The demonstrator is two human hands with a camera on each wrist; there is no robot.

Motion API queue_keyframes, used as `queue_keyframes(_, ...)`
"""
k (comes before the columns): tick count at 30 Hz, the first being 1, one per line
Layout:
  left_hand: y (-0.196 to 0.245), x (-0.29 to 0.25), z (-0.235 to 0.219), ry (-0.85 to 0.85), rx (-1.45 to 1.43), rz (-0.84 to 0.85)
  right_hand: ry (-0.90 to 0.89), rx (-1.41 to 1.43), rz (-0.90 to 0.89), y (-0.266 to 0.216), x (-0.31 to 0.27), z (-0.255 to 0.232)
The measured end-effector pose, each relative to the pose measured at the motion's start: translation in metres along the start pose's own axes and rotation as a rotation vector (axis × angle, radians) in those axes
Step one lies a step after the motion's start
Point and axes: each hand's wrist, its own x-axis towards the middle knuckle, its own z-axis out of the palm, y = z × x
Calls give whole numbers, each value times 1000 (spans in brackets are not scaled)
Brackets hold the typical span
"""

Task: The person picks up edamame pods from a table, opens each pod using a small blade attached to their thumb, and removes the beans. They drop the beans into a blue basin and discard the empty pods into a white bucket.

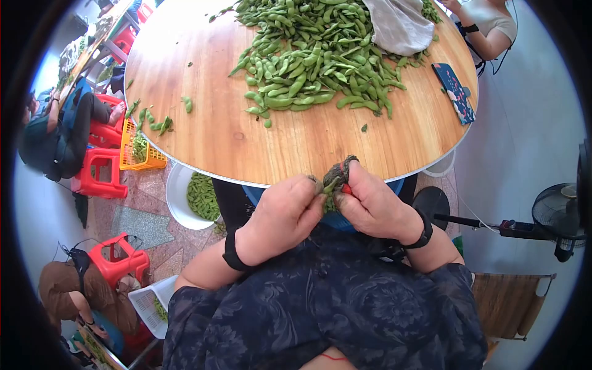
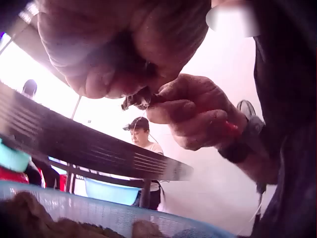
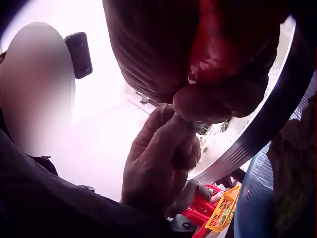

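My left hand (image 1: 287, 206) and right hand (image 1: 379, 203) meet just in front of the round table's near edge. The left thumb and fingers pinch a green edamame pod (image 1: 333, 184) between the two hands. Curled fingers of the right hand grip a shiny red object (image 3: 215, 49); part of it shows beside the thumb, the rest is hidden, and I cannot tell its kind. A dark, rough-textured piece (image 1: 341, 169) lies at the right fingertips, against the pod. In the left wrist view, the fingertips of both hands come together.
A large pile of edamame pods (image 1: 308, 68) covers the far side of the wooden table (image 1: 191, 135). A cloth (image 1: 404, 28) lies on it. A patterned phone-like case (image 1: 453, 92) lies at right. Below are a blue basket (image 2: 188, 223) and a white tub (image 1: 179, 209) of pods.
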Motion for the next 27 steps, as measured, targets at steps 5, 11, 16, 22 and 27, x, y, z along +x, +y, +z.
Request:
queue_keyframes(5,8,1,0,37,233,223,-73,-17,-2,-3,0,-4)
queue_keyframes(11,-13,-7,-8,-225,-1265,-669,32,46,-284,18,2,17)
queue_keyframes(16,-12,-5,-3,-277,-1573,-814,-58,-210,-114,1,0,4)
queue_keyframes(22,-18,-3,-2,-229,-1195,-574,-137,270,112,-5,-3,-7)
queue_keyframes(27,-16,-6,-2,-216,-680,-403,-42,170,-14,7,-6,7)
